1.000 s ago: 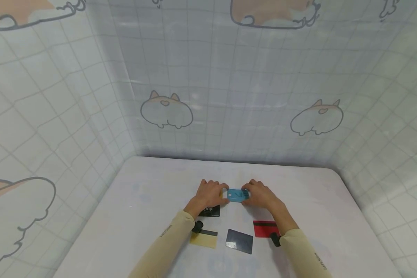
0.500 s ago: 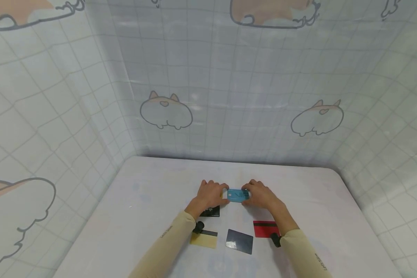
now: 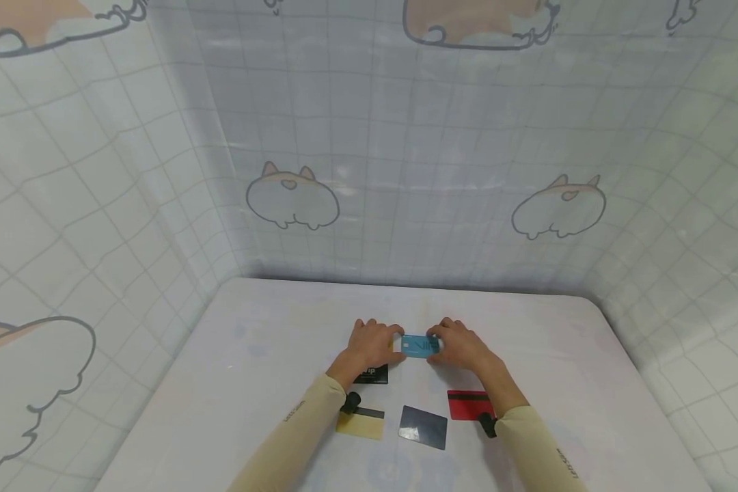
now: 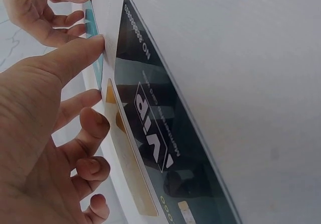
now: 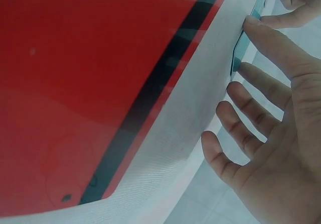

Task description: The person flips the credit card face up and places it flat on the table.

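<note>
A light blue card point(image 3: 417, 346) with a chip and large lettering lies between my two hands, toward the back of the table. My left hand point(image 3: 371, 343) holds its left end, thumb on the near edge and index finger on the far edge. At the right end, the thumb and index finger of my right hand point(image 3: 460, 344) grip it the same way; the hand covers part of that end. The left wrist view has the black VIP card point(image 4: 143, 96) close beside my left hand, with a gold card point(image 4: 131, 158) behind it. The other fingers of both hands are loosely bent.
Nearer the front of the white table point(image 3: 270, 355) lie a gold card with a dark stripe point(image 3: 364, 426), a dark grey card point(image 3: 423, 428) and a red card point(image 3: 466, 406). My forearms partly overlap the outer ones. A patterned curtain point(image 3: 406, 225) encloses the back and sides.
</note>
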Demonstrator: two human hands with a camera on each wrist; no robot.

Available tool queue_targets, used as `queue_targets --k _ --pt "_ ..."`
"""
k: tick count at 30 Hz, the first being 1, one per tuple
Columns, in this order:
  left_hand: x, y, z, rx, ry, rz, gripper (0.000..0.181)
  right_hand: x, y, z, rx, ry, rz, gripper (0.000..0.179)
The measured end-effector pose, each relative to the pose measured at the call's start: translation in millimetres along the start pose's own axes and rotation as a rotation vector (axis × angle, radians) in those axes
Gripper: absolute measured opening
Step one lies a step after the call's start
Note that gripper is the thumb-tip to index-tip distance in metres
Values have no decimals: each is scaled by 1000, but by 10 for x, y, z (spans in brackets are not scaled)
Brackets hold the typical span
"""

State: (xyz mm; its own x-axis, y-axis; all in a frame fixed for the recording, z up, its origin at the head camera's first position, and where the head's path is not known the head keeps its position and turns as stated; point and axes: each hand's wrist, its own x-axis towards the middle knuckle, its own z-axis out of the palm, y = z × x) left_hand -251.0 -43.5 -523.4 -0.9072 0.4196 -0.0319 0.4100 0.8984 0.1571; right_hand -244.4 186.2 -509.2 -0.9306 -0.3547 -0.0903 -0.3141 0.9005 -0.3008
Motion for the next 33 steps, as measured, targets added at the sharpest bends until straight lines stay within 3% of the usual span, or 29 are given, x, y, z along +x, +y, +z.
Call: queue_targets --k 18,25,33 --pt "-41 8 10 -36 -9 3 55 -29 -6 20 7 -5 16 52" --pt "-42 -10 26 -70 -5 33 54 -31 28 39 -51 23 -7 55" --pt "-27 10 54 -93 33 70 52 -179 27 -43 -6 57 -39 57"
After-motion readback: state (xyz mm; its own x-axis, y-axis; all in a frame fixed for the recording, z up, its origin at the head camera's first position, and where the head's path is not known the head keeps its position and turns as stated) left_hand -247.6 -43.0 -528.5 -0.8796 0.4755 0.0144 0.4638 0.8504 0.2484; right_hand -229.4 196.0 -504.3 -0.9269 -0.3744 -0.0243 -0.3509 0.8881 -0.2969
